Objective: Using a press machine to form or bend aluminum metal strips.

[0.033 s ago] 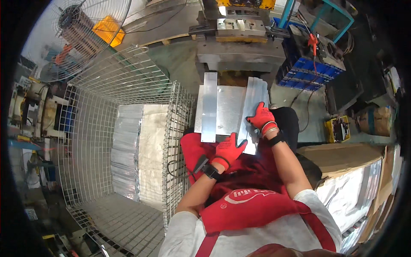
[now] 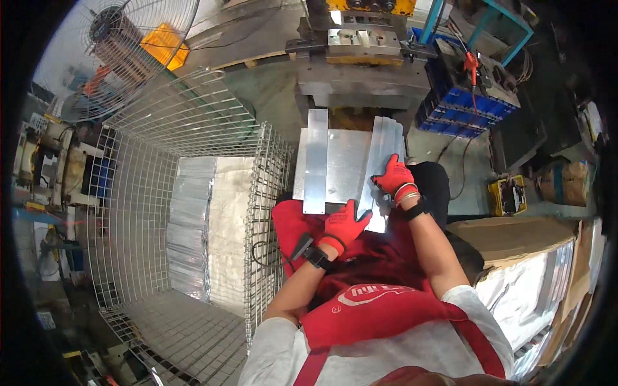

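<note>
A stack of long, flat, silvery metal strips (image 2: 380, 145) lies slanted on the right part of a grey metal surface (image 2: 344, 157) above my lap. My right hand (image 2: 394, 178), in a red and dark work glove, grips the stack's right side, its thumb reaching over the top. Nearer to me, my left hand (image 2: 346, 228), gloved the same way, holds the lower left edge with its thumb on the metal; its other fingertips are partly hidden. A single metal strip (image 2: 316, 161) with small corner holes lies apart on the left, touched by neither hand.
To the left stands a wire mesh cage (image 2: 257, 212) containing stacked strips. A machine (image 2: 364, 77) rises ahead, with blue crates (image 2: 460, 106) on its right. An open cardboard box (image 2: 515, 235) sits at right, and a fan (image 2: 106, 58) at far left.
</note>
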`<state>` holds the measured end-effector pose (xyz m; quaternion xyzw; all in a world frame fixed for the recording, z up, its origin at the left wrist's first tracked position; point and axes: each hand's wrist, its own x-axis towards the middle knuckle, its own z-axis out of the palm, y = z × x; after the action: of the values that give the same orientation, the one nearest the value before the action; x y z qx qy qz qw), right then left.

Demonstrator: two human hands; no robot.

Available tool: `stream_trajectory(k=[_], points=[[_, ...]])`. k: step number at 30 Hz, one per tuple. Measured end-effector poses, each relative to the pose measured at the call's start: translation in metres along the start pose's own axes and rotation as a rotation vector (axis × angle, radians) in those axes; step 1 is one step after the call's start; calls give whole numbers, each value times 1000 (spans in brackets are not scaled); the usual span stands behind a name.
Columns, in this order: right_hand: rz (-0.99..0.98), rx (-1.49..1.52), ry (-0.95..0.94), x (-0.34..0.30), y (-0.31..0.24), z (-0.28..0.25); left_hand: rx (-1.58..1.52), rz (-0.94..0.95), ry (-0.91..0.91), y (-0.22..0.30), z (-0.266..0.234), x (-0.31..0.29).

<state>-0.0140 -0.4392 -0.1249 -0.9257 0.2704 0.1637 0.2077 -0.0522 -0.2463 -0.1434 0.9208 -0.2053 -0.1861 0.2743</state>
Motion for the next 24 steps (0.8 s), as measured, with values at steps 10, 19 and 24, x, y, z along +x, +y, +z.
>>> stream_trajectory(k=[10,19,24], points=[[-53,260,312,6,18,13,-145,3,156,-2,-6,-3],[-375,841,425,-21,11,-16,-612,267,-90,44,-43,-18],[-490,782,525,-54,-22,-53,-613,398,-22,71,-54,-17]])
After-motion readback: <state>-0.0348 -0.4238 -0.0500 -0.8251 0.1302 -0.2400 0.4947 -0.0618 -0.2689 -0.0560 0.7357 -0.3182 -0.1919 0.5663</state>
